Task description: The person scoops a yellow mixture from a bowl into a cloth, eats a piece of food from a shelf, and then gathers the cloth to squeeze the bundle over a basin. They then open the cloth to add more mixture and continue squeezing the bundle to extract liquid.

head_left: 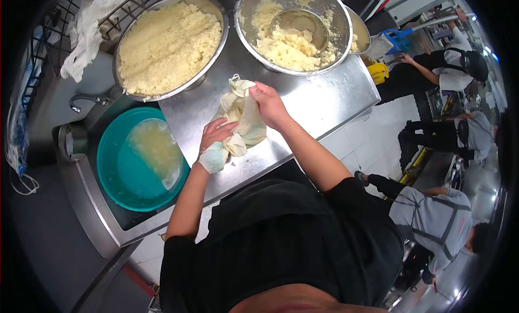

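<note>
Over the steel counter I have a cream cloth bag (252,124), twisted and bunched, its gathered end pointing away from me. My right hand (270,104) pinches the cloth near its top right edge, thumb and fingers closed. Lower on the left side, my left hand (216,133) has its fingers closed around the folds. A whitish wrap (214,157) covers the left wrist. Whatever the cloth contains is hidden. Just beyond it stand a steel bowl (346,49) of pale, crumbly mash with a smaller metal bowl (300,24) inside, and a fuller bowl of mash (167,48).
To the left, a green basin (121,175) with cloudy liquid sits in the sink below a faucet (89,100). A wire rack (116,15) with white cloth hangs at upper left. Several people work along the right, beyond the counter edge (351,114).
</note>
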Demonstrator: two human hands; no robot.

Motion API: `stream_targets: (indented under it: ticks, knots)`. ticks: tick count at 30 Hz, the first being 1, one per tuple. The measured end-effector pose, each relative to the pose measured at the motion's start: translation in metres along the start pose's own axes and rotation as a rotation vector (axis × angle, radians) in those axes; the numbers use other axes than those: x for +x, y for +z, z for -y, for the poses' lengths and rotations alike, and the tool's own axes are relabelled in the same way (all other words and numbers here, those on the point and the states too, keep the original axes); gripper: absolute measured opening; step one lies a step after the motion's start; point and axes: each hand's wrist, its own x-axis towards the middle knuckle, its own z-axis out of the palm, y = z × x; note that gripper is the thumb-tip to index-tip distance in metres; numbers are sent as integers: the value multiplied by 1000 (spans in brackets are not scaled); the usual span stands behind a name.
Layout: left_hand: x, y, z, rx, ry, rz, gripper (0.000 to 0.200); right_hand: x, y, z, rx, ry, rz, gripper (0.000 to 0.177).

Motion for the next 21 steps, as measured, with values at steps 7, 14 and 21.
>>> stream_targets:
  ticks: [7, 14, 21]
  knots:
    - [14, 27, 11, -987, -727, -55, 38, -27, 49, -53, -120, -5, 60, 21]
    - [-40, 23, 13, 27, 119, -197, 28, -40, 13, -2, 68, -252, -186, 30]
    - [-48, 10, 8, -26, 146, -265, 17, -48, 24, -9, -514, -326, -309, 32]
